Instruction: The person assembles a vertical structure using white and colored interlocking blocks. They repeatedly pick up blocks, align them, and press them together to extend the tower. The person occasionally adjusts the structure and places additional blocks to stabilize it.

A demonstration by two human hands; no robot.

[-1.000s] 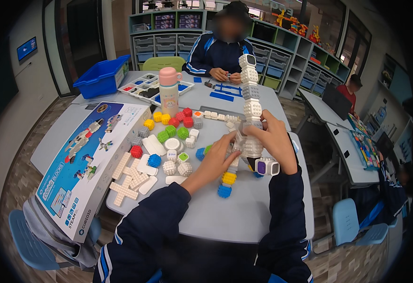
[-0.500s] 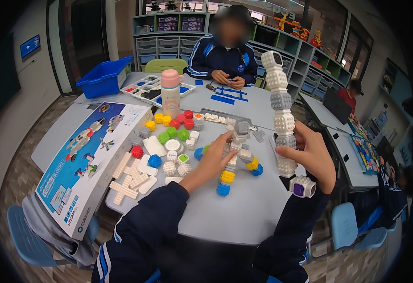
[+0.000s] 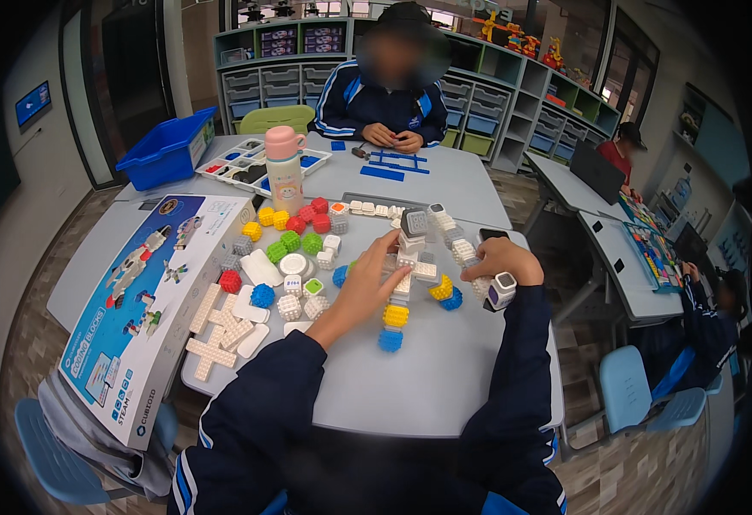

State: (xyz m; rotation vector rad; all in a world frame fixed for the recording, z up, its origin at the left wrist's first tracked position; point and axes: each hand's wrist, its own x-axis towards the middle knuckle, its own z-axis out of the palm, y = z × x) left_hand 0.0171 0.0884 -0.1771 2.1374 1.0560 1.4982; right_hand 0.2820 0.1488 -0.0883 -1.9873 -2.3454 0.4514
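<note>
My left hand (image 3: pixel 360 287) is closed around the white middle of a block figure (image 3: pixel 406 257), thumb and fingers on its left side. The figure has a grey cube at its top and legs that end in yellow and blue knobbly blocks. My right hand (image 3: pixel 513 260) grips the near part of a chain of white and grey cube blocks (image 3: pixel 462 251). That chain slants away from me, low over the table, close to the figure's right side. At its near end, below my fingers, sits a white cube with a purple face (image 3: pixel 500 289).
Loose red, yellow, green, blue and white blocks (image 3: pixel 294 245) spread left of the figure, with white studded plates (image 3: pixel 213 354) nearer me. A pink-lidded bottle (image 3: pixel 285 176), sorting tray (image 3: pixel 247 163), blue bin (image 3: pixel 170 148) and large box (image 3: pixel 136 300) stand left. Opposite, a person handles blue pieces (image 3: pixel 385 172).
My right hand has tipped the block chain from upright down to a low slant and brought it left, beside the figure. The left hand keeps its hold. The view has shifted slightly.
</note>
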